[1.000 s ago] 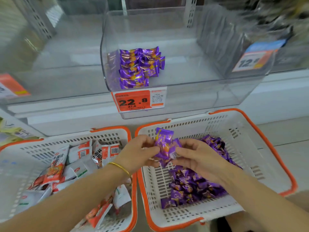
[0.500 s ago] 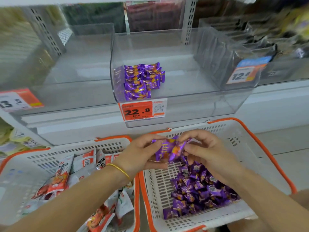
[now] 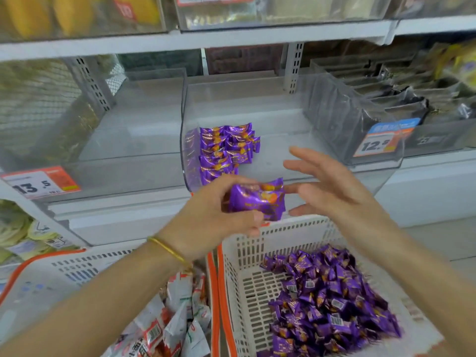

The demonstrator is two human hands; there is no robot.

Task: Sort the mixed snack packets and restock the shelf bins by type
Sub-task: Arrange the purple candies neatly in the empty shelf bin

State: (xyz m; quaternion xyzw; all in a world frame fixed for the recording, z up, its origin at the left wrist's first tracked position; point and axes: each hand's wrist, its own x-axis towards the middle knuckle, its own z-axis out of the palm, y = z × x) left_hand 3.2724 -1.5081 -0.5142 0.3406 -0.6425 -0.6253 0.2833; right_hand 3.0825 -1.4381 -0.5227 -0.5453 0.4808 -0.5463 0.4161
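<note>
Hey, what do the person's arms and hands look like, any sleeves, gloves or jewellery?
Both forearms are bare, with no sleeves in view. Neither the left hand nor the right hand is gloved. A thin gold bangle circles the left wrist; nothing shows on the right wrist.

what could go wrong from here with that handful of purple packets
1. Only the left hand pinches the held purple packets; the right hand is open beside them, so some may slip out and fall.
2. The stacked packets in the clear bin sit in neat rows near its left wall; dropping new ones in carelessly could knock them askew.
</note>
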